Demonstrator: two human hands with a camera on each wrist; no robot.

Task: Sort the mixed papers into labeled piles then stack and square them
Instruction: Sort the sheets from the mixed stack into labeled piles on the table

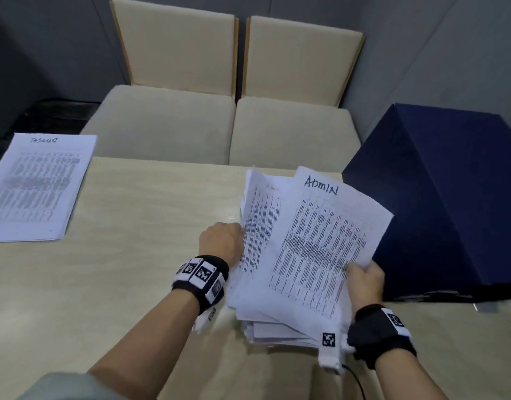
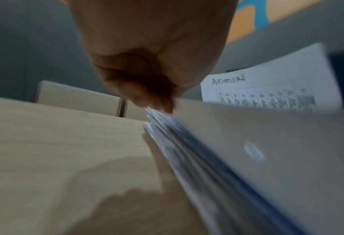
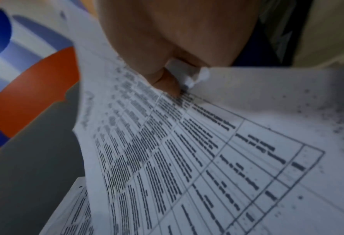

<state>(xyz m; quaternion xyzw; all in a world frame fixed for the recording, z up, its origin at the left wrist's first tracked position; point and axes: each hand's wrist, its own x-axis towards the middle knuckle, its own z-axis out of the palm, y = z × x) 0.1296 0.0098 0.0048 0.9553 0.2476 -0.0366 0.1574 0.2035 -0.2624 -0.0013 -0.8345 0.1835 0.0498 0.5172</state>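
Note:
A loose stack of printed papers (image 1: 257, 226) lies on the wooden table (image 1: 138, 220) at centre right. My right hand (image 1: 363, 280) pinches the right edge of the top sheet (image 1: 320, 241), hand-lettered ADMIN, and holds it lifted and tilted over the stack. In the right wrist view the thumb (image 3: 167, 82) presses on that sheet (image 3: 187, 151). My left hand (image 1: 222, 241) grips the stack's left edge; in the left wrist view its curled fingers (image 2: 146, 95) meet the fanned edges (image 2: 177, 143). A second pile (image 1: 38, 186) with a handwritten heading lies at the table's far left.
A dark blue box (image 1: 438, 197) stands at the table's right, close to the lifted sheet. Two beige cushioned chairs (image 1: 219, 90) stand behind the table's far edge. Bare wood lies between the two piles.

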